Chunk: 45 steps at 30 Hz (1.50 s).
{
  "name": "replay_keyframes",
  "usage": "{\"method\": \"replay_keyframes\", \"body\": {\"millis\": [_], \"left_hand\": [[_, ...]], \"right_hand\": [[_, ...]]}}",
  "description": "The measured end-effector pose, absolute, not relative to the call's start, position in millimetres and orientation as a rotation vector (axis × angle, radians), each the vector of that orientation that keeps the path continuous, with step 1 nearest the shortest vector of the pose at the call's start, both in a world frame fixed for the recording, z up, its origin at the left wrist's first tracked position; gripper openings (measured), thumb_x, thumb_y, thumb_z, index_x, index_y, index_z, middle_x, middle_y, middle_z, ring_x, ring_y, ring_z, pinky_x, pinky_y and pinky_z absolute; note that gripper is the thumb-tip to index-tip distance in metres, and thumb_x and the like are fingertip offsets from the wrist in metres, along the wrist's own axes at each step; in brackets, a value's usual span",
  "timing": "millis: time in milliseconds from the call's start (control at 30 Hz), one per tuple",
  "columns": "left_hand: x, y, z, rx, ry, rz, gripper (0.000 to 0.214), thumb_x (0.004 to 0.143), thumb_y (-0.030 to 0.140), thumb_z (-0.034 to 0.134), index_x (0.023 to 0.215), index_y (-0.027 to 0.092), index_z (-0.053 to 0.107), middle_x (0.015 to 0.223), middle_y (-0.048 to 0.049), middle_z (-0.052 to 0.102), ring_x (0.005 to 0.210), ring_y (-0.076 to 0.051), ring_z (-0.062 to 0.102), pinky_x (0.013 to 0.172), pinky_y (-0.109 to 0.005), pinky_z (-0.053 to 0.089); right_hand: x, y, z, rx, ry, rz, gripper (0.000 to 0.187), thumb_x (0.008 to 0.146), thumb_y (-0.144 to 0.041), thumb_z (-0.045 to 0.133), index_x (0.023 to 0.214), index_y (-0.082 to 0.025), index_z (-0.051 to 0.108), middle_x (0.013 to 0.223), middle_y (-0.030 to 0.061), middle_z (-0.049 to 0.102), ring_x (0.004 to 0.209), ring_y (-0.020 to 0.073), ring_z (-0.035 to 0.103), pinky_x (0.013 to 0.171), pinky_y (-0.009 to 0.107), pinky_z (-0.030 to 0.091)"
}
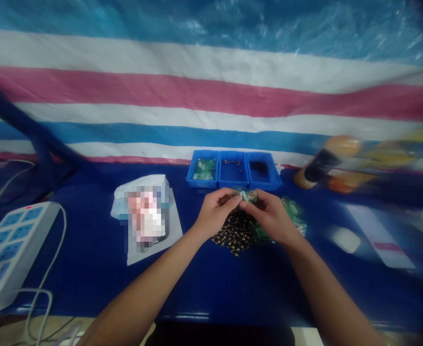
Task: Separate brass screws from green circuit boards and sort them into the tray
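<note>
Now: left hand [217, 211] and right hand [271, 216] both closed, pinching small clear packet [245, 194] between them. Directly below hands, large heap of dark parts [235, 233]; green packets [293, 216] just right of it. Ahead of hands, blue bins [233, 185] hold only small amounts: green pieces left, metal bits middle, dark bits right.
</note>
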<state>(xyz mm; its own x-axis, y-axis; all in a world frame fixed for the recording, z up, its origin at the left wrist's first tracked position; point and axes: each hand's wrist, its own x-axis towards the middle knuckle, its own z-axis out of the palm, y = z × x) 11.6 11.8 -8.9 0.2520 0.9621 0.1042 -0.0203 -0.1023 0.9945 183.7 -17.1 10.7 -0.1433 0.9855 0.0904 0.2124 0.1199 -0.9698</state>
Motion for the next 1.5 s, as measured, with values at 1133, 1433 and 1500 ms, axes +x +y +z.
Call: {"method": "replay_keyframes", "body": {"millis": [1133,1433,1500], "left_hand": [[6.9,15.7,-7.6,1.379,0.975,1.135,0.022,0.081,0.036,0.072,0.089,0.016,0.070,0.081,-0.0026,0.069,0.074,-0.016,0.061,0.070,-0.027,0.046],[5.9,17.8,-7.9,1.452,1.024,1.070,0.024,0.083,0.039,0.070,0.090,0.016,0.070,0.083,-0.0033,0.071,0.077,-0.017,0.063,0.072,-0.028,0.046],[5.6,18.0,-8.6,1.465,1.020,1.062,0.024,0.084,0.039,0.069,0.091,0.016,0.070,0.085,-0.0038,0.071,0.078,-0.017,0.063,0.073,-0.028,0.046]], "right_hand": [[178.8,-16.7,12.1,-1.244,-1.317,1.176,0.024,0.080,-0.041,0.073,0.086,-0.018,0.069,0.079,0.0007,0.067,0.072,0.0139,0.057,0.070,0.027,0.045],[177.1,-16.6,9.6,-1.247,-1.368,1.120,0.026,0.081,-0.043,0.072,0.091,-0.018,0.070,0.081,0.0018,0.067,0.072,0.0147,0.057,0.067,0.028,0.045],[176.6,-16.6,9.5,-1.247,-1.377,1.118,0.026,0.081,-0.043,0.071,0.091,-0.018,0.070,0.081,0.0017,0.067,0.071,0.0144,0.056,0.067,0.027,0.044]]}}
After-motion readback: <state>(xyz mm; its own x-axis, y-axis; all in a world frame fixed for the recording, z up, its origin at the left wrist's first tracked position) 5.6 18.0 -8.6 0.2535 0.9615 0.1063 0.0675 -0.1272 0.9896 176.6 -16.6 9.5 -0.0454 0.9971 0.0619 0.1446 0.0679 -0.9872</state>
